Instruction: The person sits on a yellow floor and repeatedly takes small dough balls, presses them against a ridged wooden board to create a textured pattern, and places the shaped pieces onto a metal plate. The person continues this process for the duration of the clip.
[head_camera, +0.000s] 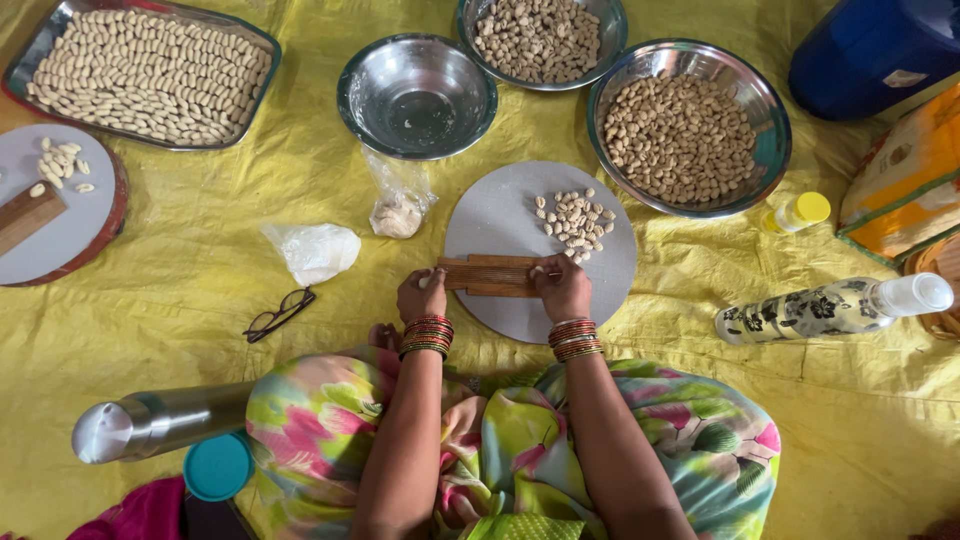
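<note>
Head view: left hand (421, 295) and right hand (562, 287) clamp fingers on ridged wooden board (492, 275), hiding its ends.

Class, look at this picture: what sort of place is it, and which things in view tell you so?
Probably a home floor workspace for hand-shaping dough pieces: a yellow sheet spread as the work surface, steel bowls of shaped pieces, and both hands pressing at a ridged wooden board on a round grey board.

Open cloth at left, crowded top and right

Bare yellow cloth (190, 250) at centre left; the glasses (280, 312) and plastic bag (315, 250) lie there. Steel bowls (418, 95) block the top, a bottle (835, 308) the right.
</note>
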